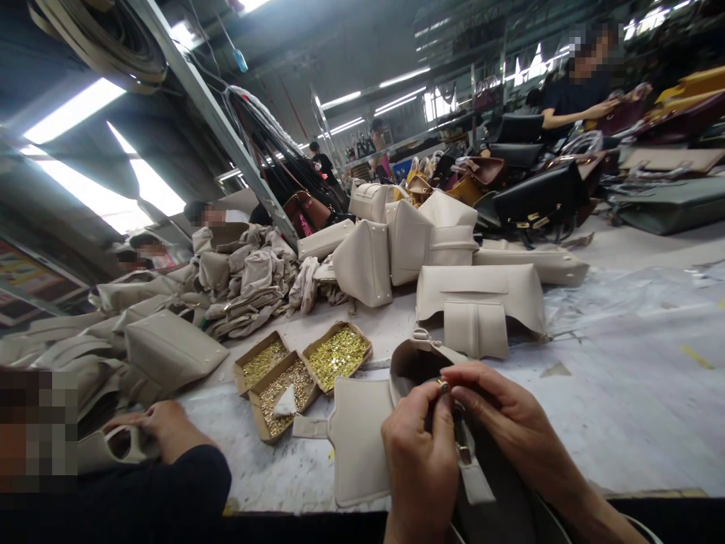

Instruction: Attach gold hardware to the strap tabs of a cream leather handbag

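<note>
A beige handbag (362,446) lies in front of me, its dark interior showing and its flap with a strap spread out to the left. Over the bag's mouth, my left hand (422,446) pinches a small shiny metal fitting (442,384) between thumb and forefinger. My right hand (504,408) meets it from the other side, thumb and fingertips at the same fitting; whether it grips the fitting or the bag's edge is hard to see. Below the fingers hangs a beige leather tab (476,483) with a metal end. The lower part of the bag is hidden behind my hands.
Left of the bag sit cardboard trays of gold-coloured hardware (338,357). Beyond stand several beige bags (365,264), one nearer bag (481,291), and a beige pile (249,272). A co-worker's hand (173,431) holds a beige piece at left; another person (583,91) works far right.
</note>
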`<action>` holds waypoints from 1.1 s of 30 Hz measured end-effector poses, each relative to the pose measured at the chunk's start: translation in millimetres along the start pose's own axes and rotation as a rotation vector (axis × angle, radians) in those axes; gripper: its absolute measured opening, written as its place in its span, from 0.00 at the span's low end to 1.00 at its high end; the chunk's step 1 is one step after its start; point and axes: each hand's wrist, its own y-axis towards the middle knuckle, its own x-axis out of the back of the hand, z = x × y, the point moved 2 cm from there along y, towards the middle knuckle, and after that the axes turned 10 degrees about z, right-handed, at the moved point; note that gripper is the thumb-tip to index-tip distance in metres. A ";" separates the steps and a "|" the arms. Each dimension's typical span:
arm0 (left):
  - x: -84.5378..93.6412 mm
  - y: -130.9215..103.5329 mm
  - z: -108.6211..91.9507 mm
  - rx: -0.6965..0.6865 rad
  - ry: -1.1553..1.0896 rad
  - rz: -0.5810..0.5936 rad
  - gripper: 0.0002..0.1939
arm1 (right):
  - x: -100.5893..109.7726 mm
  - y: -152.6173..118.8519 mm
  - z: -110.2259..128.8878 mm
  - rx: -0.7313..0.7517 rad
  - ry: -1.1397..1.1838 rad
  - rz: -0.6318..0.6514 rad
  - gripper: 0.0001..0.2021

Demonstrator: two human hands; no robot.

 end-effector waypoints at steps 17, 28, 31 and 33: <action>21.7 3.6 24.4 0.105 -0.688 -0.712 0.12 | 7.7 4.1 -1.5 0.330 -0.572 0.307 0.09; 33.7 38.4 54.2 0.644 -0.791 0.080 0.31 | 17.1 15.9 -11.8 0.230 -0.459 0.281 0.08; 43.4 74.9 43.6 0.551 -0.455 0.318 0.32 | 14.7 16.5 -9.7 0.214 -0.419 0.287 0.08; 41.2 98.3 40.7 0.495 -0.337 0.426 0.27 | 13.5 17.0 -9.2 0.202 -0.419 0.297 0.08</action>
